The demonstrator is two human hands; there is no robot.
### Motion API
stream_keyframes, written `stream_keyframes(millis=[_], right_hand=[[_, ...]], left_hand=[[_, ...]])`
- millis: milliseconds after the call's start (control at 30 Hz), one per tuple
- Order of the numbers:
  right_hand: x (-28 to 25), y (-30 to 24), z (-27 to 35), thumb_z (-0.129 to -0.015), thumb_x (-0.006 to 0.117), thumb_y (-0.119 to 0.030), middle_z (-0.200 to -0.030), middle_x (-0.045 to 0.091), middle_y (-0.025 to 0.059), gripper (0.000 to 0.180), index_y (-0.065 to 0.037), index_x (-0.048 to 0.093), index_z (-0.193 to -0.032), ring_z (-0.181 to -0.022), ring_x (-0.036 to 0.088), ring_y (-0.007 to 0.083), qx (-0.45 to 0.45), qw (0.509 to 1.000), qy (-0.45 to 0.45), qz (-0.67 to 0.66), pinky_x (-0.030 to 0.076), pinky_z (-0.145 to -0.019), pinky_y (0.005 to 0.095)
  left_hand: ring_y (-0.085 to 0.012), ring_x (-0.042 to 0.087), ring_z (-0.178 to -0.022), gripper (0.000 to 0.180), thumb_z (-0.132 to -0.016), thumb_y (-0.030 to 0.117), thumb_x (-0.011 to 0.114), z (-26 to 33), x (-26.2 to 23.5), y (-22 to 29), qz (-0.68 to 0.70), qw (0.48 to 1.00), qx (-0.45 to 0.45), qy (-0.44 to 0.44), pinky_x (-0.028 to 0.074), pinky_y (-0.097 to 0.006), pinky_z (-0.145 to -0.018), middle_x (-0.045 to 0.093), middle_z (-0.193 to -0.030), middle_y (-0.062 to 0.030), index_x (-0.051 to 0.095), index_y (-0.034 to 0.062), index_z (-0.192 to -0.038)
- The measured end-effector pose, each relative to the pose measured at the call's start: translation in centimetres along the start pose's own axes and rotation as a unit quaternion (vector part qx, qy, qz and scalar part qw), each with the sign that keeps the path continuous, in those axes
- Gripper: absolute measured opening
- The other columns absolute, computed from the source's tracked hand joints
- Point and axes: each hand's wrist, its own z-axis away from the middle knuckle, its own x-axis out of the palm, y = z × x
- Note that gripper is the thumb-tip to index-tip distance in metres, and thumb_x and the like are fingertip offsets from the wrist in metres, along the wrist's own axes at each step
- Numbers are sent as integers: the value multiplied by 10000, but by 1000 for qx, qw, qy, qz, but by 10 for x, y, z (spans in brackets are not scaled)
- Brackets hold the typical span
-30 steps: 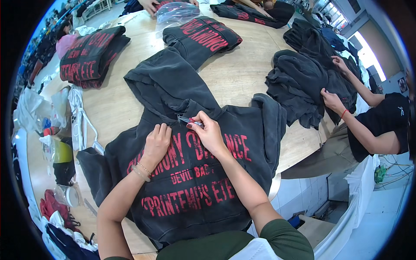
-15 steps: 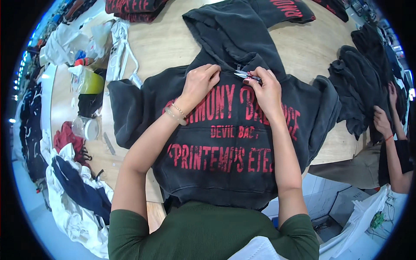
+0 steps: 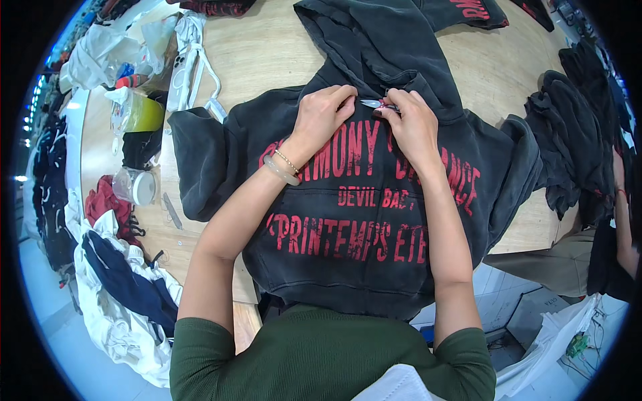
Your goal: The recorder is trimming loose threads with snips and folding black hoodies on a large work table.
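A black hooded sweatshirt (image 3: pixel 224 157) with red lettering across its chest lies spread in front of me, its hood toward the far side of the table. My left hand (image 3: pixel 322 119) has thumb and fingers pinched on the neckline, left of the zip. In my right hand (image 3: pixel 413 127) is a pair of small thread snips (image 3: pixel 372 103). Their pointed blades aim left, close to my left fingertips. Whether a thread lies between the blades is too small to tell. My right fingers cover most of the snips' handle.
Left on the wooden table (image 3: pixel 267 47) are a yellow-green container (image 3: pixel 144 113), a clear jar (image 3: pixel 142 187), a phone (image 3: pixel 176 83) and a grey blade-like tool (image 3: pixel 172 211). Dark garments (image 3: pixel 558 127) heap at right, beside another person's arm (image 3: pixel 623 224). White and navy cloth (image 3: pixel 127 274) hangs at lower left.
The snips have come nearer to my left fingertips, which keep their place on the neckline. The whole view has shifted slightly. At right, the other person's arm has moved outward.
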Motion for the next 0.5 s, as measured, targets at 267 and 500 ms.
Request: stream_keyframes(millis=[267,500], right_hand=[[-17,20,-6,-856,648,-158,-792,618,91,156,-34,602,-940,-821,605,171,143,957,103,-232,465,-739,285],[-65,44,-51,-799,727,-276,-755,622,65,302,-22,568,-836,-758,614,180,179,971,113,-109,480,-686,298]], left_hand=[[-235,670,-660,81,-863,95,596,-9,-3,-8,112,977,-146,108,507,-310,-608,659,-744,-131,614,20,-890],[-223,635,-861,156,-859,174,624,-56,-27,-19,41,992,-56,102,483,-343,-764,654,-850,-117,619,28,-913]])
